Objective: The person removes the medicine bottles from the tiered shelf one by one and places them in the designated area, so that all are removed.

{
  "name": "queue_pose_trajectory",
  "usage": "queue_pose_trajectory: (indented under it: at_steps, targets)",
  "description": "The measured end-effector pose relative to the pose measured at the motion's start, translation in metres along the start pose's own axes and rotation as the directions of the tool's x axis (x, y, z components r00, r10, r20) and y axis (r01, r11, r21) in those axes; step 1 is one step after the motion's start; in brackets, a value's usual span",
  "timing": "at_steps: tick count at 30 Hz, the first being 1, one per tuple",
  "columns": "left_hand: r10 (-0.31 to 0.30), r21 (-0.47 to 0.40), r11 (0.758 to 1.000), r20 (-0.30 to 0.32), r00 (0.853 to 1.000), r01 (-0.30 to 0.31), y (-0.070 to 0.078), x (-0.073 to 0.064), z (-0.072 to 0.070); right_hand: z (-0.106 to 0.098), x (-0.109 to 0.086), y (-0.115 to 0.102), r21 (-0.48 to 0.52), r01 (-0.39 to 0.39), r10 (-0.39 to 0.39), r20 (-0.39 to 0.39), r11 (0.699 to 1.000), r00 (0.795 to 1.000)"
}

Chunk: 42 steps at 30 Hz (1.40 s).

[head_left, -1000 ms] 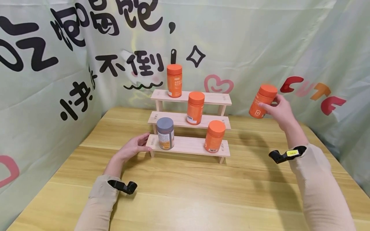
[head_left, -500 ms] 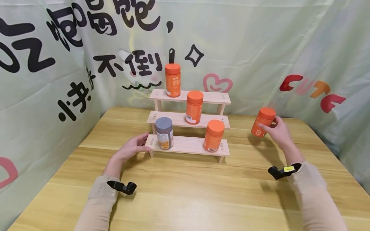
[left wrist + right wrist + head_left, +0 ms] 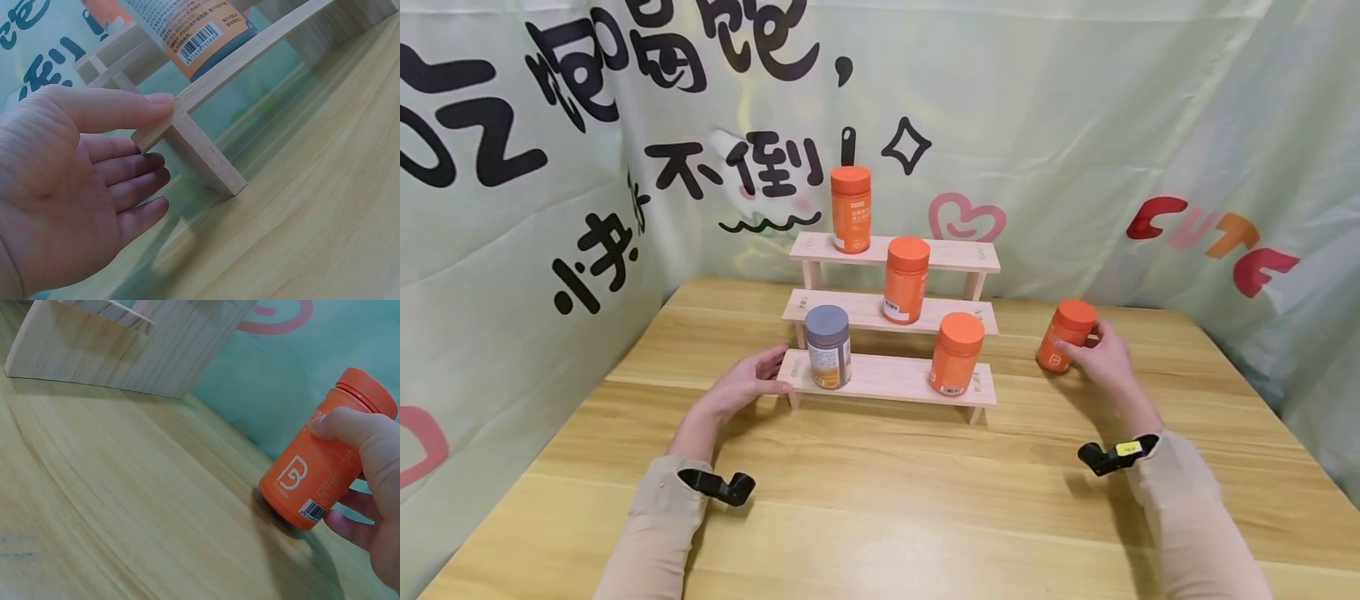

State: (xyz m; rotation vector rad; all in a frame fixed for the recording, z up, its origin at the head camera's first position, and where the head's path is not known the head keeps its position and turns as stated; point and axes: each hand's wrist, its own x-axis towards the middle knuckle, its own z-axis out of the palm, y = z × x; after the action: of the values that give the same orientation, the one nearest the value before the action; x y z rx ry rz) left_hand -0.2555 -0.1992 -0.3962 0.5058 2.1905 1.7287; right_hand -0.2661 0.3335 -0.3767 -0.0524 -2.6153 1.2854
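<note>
My right hand (image 3: 1103,358) grips an orange jar (image 3: 1066,335) with an orange lid, thumb on the near side and fingers round the far side. In the right wrist view the jar (image 3: 319,456) leans slightly, its base close over the table. My left hand (image 3: 748,382) pinches the left end of the lowest step of a three-step wooden display shelf (image 3: 887,377). The left wrist view shows the thumb (image 3: 147,109) on the step's edge and the index finger beneath. A grey-lidded jar (image 3: 829,348) stands on that step, close to this hand.
An orange jar (image 3: 957,354) stands at the right of the lowest step. Another orange jar (image 3: 906,281) is on the middle step, and a third orange jar (image 3: 851,210) on the top step. A printed cloth (image 3: 1060,117) hangs behind the wooden table (image 3: 880,500).
My right hand has lowered the orange jar from the air down to the tabletop level, then shifted it a little left. My left hand stays at the shelf's end.
</note>
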Motion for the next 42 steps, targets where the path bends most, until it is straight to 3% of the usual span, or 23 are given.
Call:
queue_pose_trajectory:
  at_steps: [11, 19, 27, 34, 42]
  targets:
    - [-0.007, -0.003, 1.0, -0.004, 1.0, 0.007, 0.0, 0.0, 0.002, 0.005, 0.0, 0.007, 0.007, -0.015, 0.015, -0.002, 1.0, 1.0]
    - [-0.018, 0.009, 1.0, -0.009, 1.0, 0.018, 0.002, 0.002, 0.003, 0.002, -0.002, 0.008, 0.042, 0.004, -0.005, 0.045, 0.999, 0.999]
    - [-0.023, 0.0, 1.0, -0.011, 1.0, 0.023, 0.002, 0.001, 0.003, -0.012, -0.007, 0.011, 0.1, 0.037, -0.05, 0.129, 0.994, 0.99]
    - [-0.02, -0.004, 1.0, -0.013, 1.0, 0.02, 0.003, -0.001, 0.003, -0.025, -0.008, 0.001, 0.111, 0.051, -0.06, 0.08, 0.992, 0.995]
    - [-0.023, -0.008, 1.0, -0.011, 1.0, 0.022, 0.003, -0.002, 0.001, -0.041, -0.003, -0.016, 0.089, 0.095, -0.103, 0.086, 0.991, 0.991]
